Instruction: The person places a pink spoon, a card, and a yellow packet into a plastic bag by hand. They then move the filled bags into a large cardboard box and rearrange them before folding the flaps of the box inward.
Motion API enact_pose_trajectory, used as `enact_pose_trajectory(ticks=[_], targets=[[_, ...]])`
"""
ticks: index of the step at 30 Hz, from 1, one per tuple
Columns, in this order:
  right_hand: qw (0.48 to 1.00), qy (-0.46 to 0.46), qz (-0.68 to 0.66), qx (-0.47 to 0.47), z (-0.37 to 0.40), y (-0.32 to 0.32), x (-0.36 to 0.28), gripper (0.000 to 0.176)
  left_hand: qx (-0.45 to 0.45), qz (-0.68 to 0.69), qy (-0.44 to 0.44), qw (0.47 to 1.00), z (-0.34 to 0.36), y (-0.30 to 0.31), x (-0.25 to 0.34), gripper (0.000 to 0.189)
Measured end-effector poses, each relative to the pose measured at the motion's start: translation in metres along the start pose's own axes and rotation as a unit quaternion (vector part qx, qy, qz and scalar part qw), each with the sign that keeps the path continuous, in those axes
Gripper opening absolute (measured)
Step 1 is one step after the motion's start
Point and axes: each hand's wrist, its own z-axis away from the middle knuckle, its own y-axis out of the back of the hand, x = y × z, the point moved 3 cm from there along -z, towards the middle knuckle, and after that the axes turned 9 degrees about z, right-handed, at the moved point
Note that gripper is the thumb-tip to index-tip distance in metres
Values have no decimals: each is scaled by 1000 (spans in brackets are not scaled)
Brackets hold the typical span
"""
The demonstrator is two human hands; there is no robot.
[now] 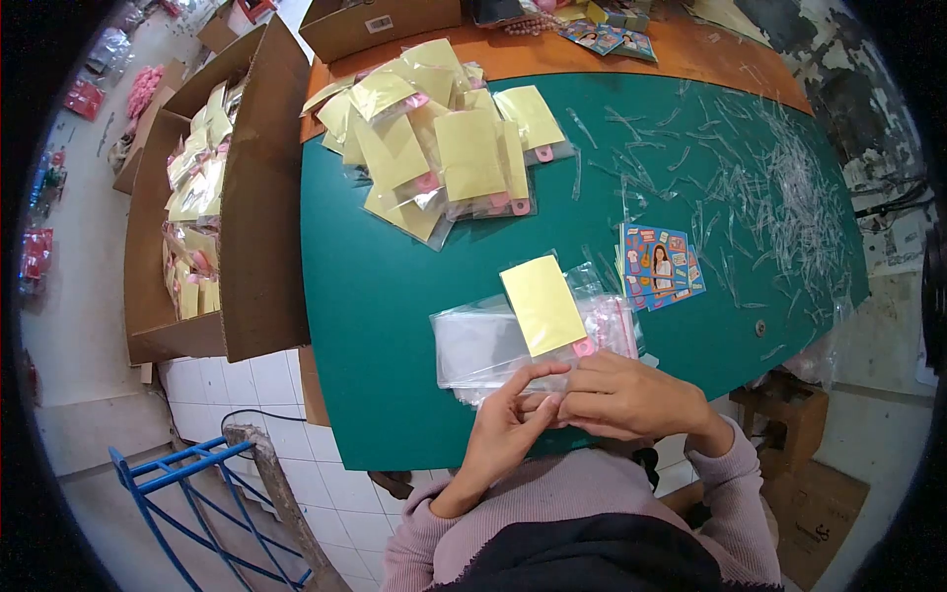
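At the near edge of a green tabletop, a person's two hands met over a clear bag. The left hand had its grip closed, thumb and fingers pinching the bag's lower edge. The right hand, touching the left, had its grip closed on the same edge from above. A yellow card lay tilted at the bag, though whether inside it or on top could not be told. A pink tab showed at the card's lower corner, just above the fingers. The bag rested on a stack of empty clear bags. Farther back on the tabletop sat a pile of bagged yellow cards. A sticker sheet lay just right of the card, with clear plastic strips scattered beyond it. An open cardboard box holding more bagged cards stood at the tabletop's left edge.
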Motion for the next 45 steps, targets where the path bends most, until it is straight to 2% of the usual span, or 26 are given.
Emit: enact_pose_trajectory(ticks=[2,4,7,9,11,12,13,14,16,18,20,21,22,23,25,28,30,31,32,34,38,40,44,45], targets=[[997,17,-65,27,5,3,4,15,-6,-3,2,1000,-1,-1,-1,31],[994,2,-107,34,12,17,3,15,45,7,-13,999,-4,4,-1,31],[976,-7,-211,61,31,52,17,11,26,45,5,999,-2,9,6,27],[955,23,-265,133,53,74,53,6,10,46,14,999,0,11,5,26],[945,-179,-224,160,88,100,105,13,9,48,25,999,0,12,2,26],[937,-283,100,179,112,102,137,23,3,45,26,999,0,10,2,26],[821,-353,414,175,126,104,157,32,13,46,25,999,0,9,2,26],[821,-351,415,175,126,101,150,32,26,49,25,998,1,8,2,26],[721,-488,465,161,127,90,122,44,24,65,17,997,0,5,7,26],[890,-293,308,167,68,78,56,51,29,85,17,996,4,3,7,26],[959,-221,47,173,38,37,19,56,4,104,-5,995,4,3,9,26],[958,-229,24,172,31,18,8,48,2,103,-2,995,4,4,9,26],[957,-236,-1,170,28,1,3,41,-37,115,-11,993,6,5,9,26],[956,-238,-5,172,29,-8,2,41,-76,128,-19,989,9,7,10,26],[941,-225,-64,244,31,-16,2,24,-95,100,-14,990,18,13,11,26],[934,-242,-85,248,32,-17,-2,16,-122,48,-11,991,24,20,13,25],[937,-242,-98,234,35,-18,-3,16,-19,-25,-40,999,26,24,10,24],[939,-242,-111,218,36,-19,-4,17,-16,-24,-39,999,26,23,9,24],[940,-241,-113,215,37,-20,-7,17,-9,-126,-65,990,24,21,11,20],[935,-264,-150,185,37,-21,-9,16,3,-325,-118,938,19,15,16,13],[932,-287,-159,153,43,-28,-16,13,46,-324,-118,938,24,17,6,14],[870,-344,-288,205,48,-42,-15,9,49,-323,-113,938,26,17,3,14],[835,-362,-346,227,48,-55,-15,8,48,-296,-89,950,29,13,3,12],[811,-378,-367,253,50,-61,-13,9,48,-296,-89,950,29,13,1,12]])
